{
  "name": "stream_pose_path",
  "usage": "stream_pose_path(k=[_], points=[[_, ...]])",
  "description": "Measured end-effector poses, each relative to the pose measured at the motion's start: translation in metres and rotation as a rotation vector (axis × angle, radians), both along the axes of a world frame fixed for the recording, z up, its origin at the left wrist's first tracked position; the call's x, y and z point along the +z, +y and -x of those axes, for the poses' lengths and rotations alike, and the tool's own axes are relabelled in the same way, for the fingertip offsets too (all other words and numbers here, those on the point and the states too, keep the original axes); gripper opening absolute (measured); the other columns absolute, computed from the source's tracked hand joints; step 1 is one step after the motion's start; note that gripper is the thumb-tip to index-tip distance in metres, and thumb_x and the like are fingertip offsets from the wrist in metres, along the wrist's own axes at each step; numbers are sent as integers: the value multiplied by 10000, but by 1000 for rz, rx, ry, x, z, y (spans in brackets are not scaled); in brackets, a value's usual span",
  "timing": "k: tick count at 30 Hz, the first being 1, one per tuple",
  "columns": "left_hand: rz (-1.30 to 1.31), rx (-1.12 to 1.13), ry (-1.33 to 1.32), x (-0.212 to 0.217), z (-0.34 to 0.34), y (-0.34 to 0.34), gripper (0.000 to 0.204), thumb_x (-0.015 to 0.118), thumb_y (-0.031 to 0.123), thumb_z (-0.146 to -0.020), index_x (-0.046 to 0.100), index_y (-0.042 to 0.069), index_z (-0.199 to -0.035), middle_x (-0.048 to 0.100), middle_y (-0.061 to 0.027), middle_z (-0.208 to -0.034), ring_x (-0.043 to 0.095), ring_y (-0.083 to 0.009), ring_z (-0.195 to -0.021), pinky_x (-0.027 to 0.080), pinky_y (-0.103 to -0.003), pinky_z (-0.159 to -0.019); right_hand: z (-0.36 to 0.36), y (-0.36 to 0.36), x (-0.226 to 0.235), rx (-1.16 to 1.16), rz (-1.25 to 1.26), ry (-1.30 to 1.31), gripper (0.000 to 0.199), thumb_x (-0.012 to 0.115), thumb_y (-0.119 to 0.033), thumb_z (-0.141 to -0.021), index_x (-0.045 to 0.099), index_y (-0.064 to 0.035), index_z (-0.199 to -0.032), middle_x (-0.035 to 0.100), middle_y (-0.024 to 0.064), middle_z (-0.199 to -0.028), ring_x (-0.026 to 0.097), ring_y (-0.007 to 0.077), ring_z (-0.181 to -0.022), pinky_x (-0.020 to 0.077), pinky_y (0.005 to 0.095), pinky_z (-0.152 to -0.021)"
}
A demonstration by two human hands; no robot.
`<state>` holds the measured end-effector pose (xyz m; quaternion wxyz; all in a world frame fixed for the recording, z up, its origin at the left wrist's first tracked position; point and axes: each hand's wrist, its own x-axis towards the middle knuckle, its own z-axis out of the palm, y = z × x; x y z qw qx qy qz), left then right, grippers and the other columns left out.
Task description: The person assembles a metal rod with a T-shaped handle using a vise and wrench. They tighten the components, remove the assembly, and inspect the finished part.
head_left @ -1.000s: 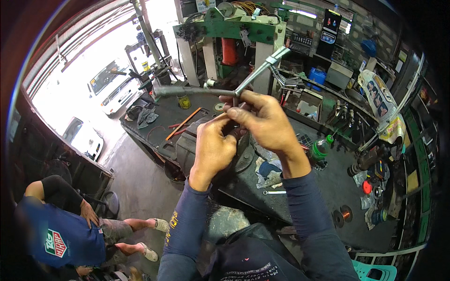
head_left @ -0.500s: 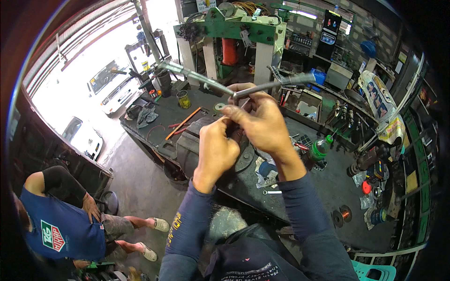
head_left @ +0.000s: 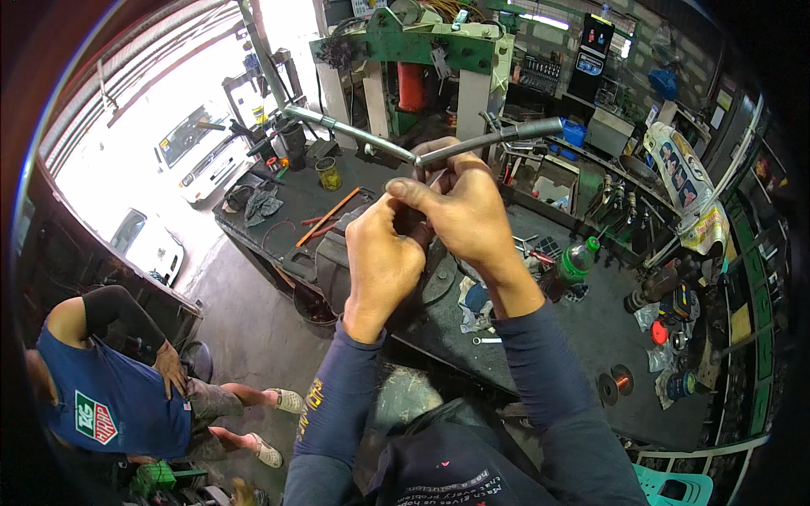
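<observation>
A metal tool with two long arms (head_left: pixel 515 135) meeting in a V is raised in front of me; its left arm is shiny silver, its right one duller grey. My right hand (head_left: pixel 468 211) is closed just below the joint, its thumb stretched over toward my left hand. Curled in a fist, my left hand (head_left: pixel 384 261) presses up against the right one. What lies between the fingers, and any lower stem of the tool, is hidden. Below my hands stands a dark grey bench vise (head_left: pixel 333 266), partly covered by them.
On the dark workbench (head_left: pixel 540 371) are a green bottle (head_left: pixel 575 261), a combination wrench (head_left: pixel 487 341), a copper wire spool (head_left: pixel 623 379) and a yellow can (head_left: pixel 328 174). A green press frame (head_left: pixel 405 52) rises behind. At the left sits a person in a blue shirt (head_left: pixel 118 396).
The tool's arms, blurred before, now show sharply and sit slightly higher. My hands stay together, shifted a little up and left. A small round piece by my right thumb no longer shows.
</observation>
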<state>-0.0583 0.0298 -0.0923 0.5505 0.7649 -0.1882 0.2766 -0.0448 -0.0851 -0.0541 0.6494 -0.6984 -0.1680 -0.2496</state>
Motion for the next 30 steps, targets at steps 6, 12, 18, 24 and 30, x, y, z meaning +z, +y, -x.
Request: stream_pose_path(k=[6,12,18,24,30], points=[[50,-316,164,-4,-7,16,305,689,-61,-849,685,-58,-1154,749,-155,-1111,708,-173,-996,546,-329,-913,-5,-26,3,244,-12,168,184,784,-25,-853,764,60,-1015,764,91,-879,685,125,-772,550,284,-708],[-105,2,18,-5,0,-14,292,692,-55,-822,693,-46,-1113,756,-175,-1009,733,-218,-919,559,-342,-852,1,-23,-18,-101,15,-11,280,852,-75,-775,684,26,-976,704,108,-883,635,136,-779,520,317,-683],[-29,-170,175,-8,-12,1,274,641,-57,-930,672,-48,-1203,758,-117,-1034,705,-160,-953,550,-307,-881,73,-151,-135,-731,-225,-150,329,783,9,-861,640,-45,-1152,642,43,-990,619,133,-845,532,268,-746],[-5,-310,161,-6,-9,2,209,647,15,-976,603,-11,-1179,699,-72,-1009,657,-151,-938,514,-297,-902,40,-281,-294,-778,249,413,1163,968,-278,-656,299,8,-1563,406,243,-1554,413,382,-1438,336,465,-1196],[-163,85,138,9,3,-21,208,741,21,-898,698,0,-1101,699,-23,-869,627,-94,-793,511,-271,-755,-8,-300,-296,-645,197,300,876,938,-250,-713,472,-68,-1432,681,173,-1286,675,303,-1169,515,417,-1002]])
